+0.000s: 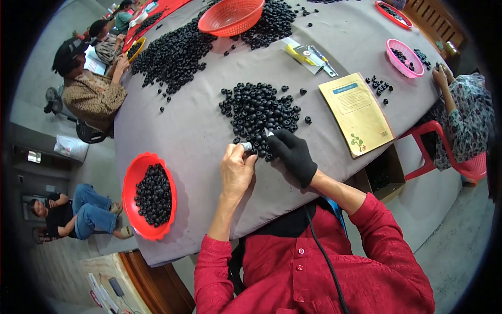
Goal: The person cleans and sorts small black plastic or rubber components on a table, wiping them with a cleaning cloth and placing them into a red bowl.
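A loose pile of small round black parts (256, 104), many with a hole in them, lies on the grey-covered table in front of me. At the near edge of this pile my left hand (236, 170) is bare, with a whitish wrap on one finger. Its fingers are closed together; what they pinch is hidden. My right hand (297, 157) wears a black glove and meets the left one at the pile. A pale pointed tip (269, 132) shows at its fingers, too small to name. The right fingers are bent closed over the parts.
A red scalloped basket (129, 201) with black parts stands at left. To the right lies a yellow booklet (358, 115), with a packaged tool (309, 56) beyond. An orange-red basket (230, 21) sits by a larger heap (172, 57). A pink basket (405, 60) and several people are around.
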Demonstrator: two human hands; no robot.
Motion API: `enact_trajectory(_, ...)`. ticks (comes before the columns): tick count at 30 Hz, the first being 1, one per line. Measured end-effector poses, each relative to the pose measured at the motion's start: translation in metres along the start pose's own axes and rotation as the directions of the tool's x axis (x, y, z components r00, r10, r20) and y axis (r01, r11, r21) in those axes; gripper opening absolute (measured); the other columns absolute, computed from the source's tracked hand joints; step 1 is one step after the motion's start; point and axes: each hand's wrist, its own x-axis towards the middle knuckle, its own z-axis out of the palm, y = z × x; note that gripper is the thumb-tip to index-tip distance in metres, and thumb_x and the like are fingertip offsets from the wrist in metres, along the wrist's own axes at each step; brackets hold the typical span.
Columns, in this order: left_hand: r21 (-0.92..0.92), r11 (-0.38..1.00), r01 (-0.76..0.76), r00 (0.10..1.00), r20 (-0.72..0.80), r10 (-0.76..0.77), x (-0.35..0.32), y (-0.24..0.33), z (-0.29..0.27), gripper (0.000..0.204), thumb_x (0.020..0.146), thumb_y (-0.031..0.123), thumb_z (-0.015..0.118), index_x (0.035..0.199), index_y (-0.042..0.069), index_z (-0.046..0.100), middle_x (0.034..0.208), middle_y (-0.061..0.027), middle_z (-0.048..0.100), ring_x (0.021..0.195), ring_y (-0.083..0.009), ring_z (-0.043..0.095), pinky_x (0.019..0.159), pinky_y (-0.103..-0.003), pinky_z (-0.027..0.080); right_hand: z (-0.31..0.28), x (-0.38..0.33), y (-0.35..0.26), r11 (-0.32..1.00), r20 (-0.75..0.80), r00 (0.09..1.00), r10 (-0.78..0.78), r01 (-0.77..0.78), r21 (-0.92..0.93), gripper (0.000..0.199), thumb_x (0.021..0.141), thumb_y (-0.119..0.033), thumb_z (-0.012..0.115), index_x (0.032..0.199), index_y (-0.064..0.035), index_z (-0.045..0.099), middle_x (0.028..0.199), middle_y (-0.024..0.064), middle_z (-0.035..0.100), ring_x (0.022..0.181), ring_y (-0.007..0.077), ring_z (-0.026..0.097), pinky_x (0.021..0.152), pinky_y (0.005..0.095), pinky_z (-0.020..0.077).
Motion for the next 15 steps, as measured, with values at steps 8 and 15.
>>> enact_trajectory(8,0.082,0.994,-0.067,0.998,-0.004,0.067,0.006,-0.001,0.010,0.021,0.070,0.006,0.068,0.083,0.002,0.052,0.081,-0.0136,0.053,0.072,-0.0342,0.056,0.060,-0.041,0.045,-0.006,0.004,-0.006,0.943,0.071,0.978,0.197,-0.209,0.260,0.025,0.088,-0.024,0.055,0.102,-0.0037,0.060,0.072,0.0014,0.058,0.061,0.0064,0.051,0.054,0.0226,0.0426)
enact_trajectory(15,0.220,0.955,-0.201,0.977,0.114,0.180,0.003,0.001,0.011,0.020,0.079,0.004,0.056,0.095,0.006,0.044,0.088,-0.0185,0.048,0.073,-0.0412,0.054,0.059,-0.051,0.044,-0.008,0.007,-0.016,0.748,0.235,0.846,0.478,-0.533,0.396,0.025,0.088,-0.024,0.056,0.104,-0.0048,0.060,0.076,0.0035,0.060,0.063,0.0069,0.054,0.054,0.0232,0.0446)
